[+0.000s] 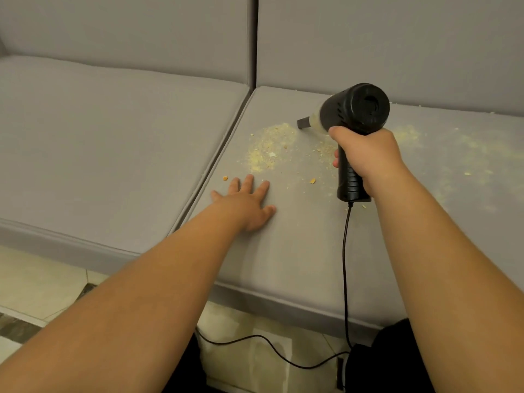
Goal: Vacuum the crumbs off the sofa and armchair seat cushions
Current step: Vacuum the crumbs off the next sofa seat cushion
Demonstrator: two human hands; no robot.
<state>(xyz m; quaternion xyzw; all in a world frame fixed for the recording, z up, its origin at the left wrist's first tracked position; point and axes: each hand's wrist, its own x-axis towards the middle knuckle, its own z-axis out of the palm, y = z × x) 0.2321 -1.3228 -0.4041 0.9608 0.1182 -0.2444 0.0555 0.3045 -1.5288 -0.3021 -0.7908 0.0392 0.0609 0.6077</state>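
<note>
Head view, left hand: the left hand (pixel 246 204) lies flat on the right seat cushion (pixel 297 251). Its fingers are straight and spread apart, and it holds nothing.
Head view, left arm: it reaches forward from the bottom left, stretched out almost straight.
Head view, right hand: the right hand (pixel 365 157) is wrapped tight around the handle of the small black vacuum (pixel 354 114). The fingers curl round the front of the handle.
Head view, right arm: it comes up from the bottom right, and the hand is raised above the cushion.
Head view, vacuum: it is shaped like a hair dryer. Its round black back faces the camera. Its little nozzle (pixel 303 122) points left and down, just beside the big pile of crumbs (pixel 269 150).
Head view, cord: a black cord (pixel 344 251) hangs from the bottom of the handle, goes down over the front of the sofa and loops on the floor (pixel 34 287).
Head view, crumbs: yellow crumbs lie on the right seat cushion. The biggest pile is just past the left fingertips. More bits lie under the vacuum and far off to the right.
Head view, left seat cushion: the left seat cushion (pixel 107 154) is grey, and a thin gap runs between it and the right one.
Head view, back cushions: two grey back cushions (pixel 397 38) stand behind the seats.
</note>
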